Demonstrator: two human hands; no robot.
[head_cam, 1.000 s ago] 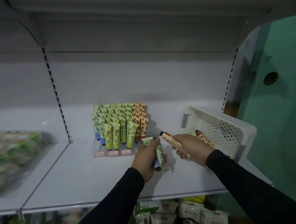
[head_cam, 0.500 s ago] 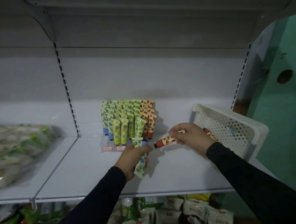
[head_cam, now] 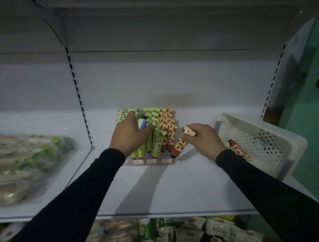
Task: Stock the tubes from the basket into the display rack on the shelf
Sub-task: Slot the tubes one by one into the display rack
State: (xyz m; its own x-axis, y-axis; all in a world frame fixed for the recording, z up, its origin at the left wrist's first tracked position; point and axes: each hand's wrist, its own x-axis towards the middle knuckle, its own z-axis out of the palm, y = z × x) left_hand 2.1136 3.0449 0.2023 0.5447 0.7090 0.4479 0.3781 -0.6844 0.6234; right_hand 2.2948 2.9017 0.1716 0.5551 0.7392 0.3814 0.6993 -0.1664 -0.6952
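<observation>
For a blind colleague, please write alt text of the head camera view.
Left hand holds a blue-capped green tube over the clear display rack of upright tubes; right hand holds a red-capped orange tube beside it. A white perforated basket stands right.

I see bare shelf [head_cam: 140, 192] in front of the display rack [head_cam: 149, 161], room to pass. Right of the rack, the basket [head_cam: 263, 134] blocks; left of it, bagged goods [head_cam: 22, 165] crowd.

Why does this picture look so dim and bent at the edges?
Head view: dim light, with both arms casting shadows on the shelf; the wide lens bows the shelf uprights; the blue-capped tube in the left hand and the left-side bags are blurred.
</observation>
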